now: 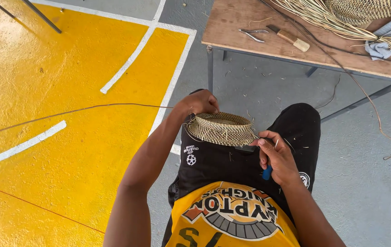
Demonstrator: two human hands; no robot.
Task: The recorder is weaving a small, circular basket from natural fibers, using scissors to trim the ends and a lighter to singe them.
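Long thin fibre strand (67, 112) runs in from far left over the yellow painted floor (44, 68), ending at the left hand (198, 102). Left fingers pinched shut on the strand at the rim of a small woven basket (222, 128), which rests on the lap. Right hand (275, 158) just beside basket, fingers curled round a blue-handled tool (267, 172). Upper right: wooden tabletop (268, 45) with pliers (253, 34), a wrapped-handle knife (289, 37), loose straw (342, 25), grey cloth (387, 39).

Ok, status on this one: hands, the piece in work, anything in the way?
Left hand grips small woven basket on lap. Right hand holds blue-handled tool at its rim. Long strand trails left; nothing obstructing.
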